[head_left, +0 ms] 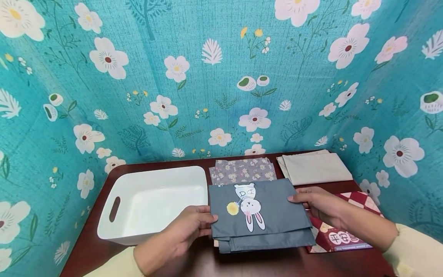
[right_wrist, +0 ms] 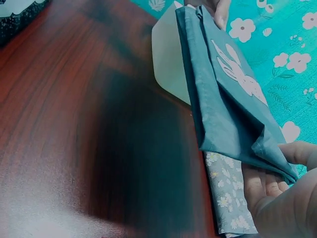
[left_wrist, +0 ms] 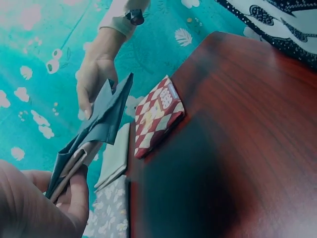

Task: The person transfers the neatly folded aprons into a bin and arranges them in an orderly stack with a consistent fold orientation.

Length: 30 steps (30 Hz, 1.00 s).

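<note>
A folded dark grey cloth (head_left: 273, 207) with a printed white rabbit is held up above the table by both hands. My left hand (head_left: 185, 231) pinches its left edge, thumb on top and fingers beneath. At the opposite edge my right hand (head_left: 323, 204) pinches it the same way. In the left wrist view the folded layers of the grey cloth (left_wrist: 94, 129) show edge-on, with a paler layer inside. The right wrist view shows the cloth (right_wrist: 233, 94) tilted, its underside casting a shadow on the table.
A white bin (head_left: 155, 200) with a handle slot stands at the left. Behind the grey cloth lies a folded floral cloth (head_left: 242, 171). A folded beige cloth (head_left: 316, 168) lies at the back right, and a red checked cloth (head_left: 342, 238) near the right hand. All rest on a dark wooden table (head_left: 194, 265).
</note>
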Available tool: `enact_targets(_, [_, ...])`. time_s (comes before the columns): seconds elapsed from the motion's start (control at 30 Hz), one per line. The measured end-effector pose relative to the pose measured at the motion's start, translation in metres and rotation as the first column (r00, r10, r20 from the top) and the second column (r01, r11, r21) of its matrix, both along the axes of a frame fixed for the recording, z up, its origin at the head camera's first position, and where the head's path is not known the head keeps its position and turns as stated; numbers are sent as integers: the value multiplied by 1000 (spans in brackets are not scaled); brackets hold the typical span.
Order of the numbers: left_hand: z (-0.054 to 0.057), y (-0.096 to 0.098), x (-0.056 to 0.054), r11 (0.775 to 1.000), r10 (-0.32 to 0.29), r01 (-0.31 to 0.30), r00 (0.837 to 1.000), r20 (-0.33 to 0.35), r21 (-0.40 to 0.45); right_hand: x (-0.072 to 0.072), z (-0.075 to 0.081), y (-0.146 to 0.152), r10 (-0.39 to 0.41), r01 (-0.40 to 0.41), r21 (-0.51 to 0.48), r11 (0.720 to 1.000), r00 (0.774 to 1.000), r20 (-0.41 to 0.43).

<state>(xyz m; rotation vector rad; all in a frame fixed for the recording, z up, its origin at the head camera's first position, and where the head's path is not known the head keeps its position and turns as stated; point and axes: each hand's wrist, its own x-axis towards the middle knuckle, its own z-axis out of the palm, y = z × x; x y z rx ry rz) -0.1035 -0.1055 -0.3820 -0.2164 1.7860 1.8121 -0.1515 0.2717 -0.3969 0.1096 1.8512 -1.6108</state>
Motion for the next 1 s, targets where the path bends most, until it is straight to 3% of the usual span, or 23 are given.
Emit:
enact_targets(0.43, [7, -11, -11, 997, 70, -71, 997, -25, -14, -7, 14, -16, -75, 79, 85, 993, 996, -47])
enact_targets(0.73, [16, -18, -13, 991, 130, -132, 990, -53, -33, -13, 23, -26, -93, 95, 34, 995, 994, -49])
enact_targets(1.0, [20, -20, -16, 976, 219, -219, 975, -27, 1, -16, 27, -34, -101, 101, -5, 995, 994, -50])
